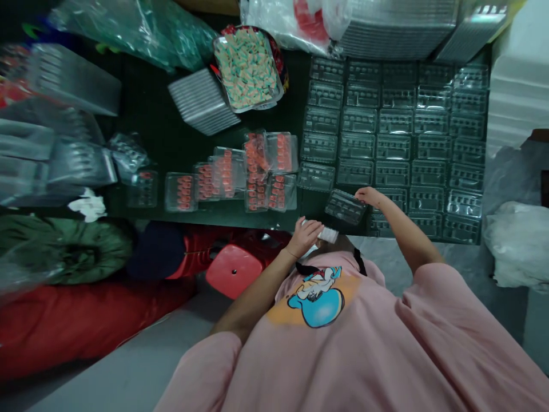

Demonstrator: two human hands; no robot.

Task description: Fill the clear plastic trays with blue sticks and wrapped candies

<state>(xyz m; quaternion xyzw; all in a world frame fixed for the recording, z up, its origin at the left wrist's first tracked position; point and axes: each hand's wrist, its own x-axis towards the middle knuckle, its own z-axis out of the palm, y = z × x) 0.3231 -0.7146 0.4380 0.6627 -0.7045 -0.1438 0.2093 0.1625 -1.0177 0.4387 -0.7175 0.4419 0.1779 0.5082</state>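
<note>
My right hand (369, 196) pinches the corner of a clear plastic blister tray (344, 207), which is slightly tilted near the table's front edge. My left hand (305, 236) is wrapped round a small stack of clear trays (328, 234) close to my body, just off that edge. Beyond my right hand, similar clear trays (392, 147) lie in rows on the dark green table (291, 86). Left of them are clear packs holding small red pieces (257, 191), some overlapping. What the red pieces are is too small to tell.
A tub of small pale and green pieces (246, 68) stands at the back, beside a leaning tray stack (203, 102). More stacked trays (398, 28) line the rear. A red stool (234, 270) sits below the table's front edge. White plastic bags (518, 243) lie at right.
</note>
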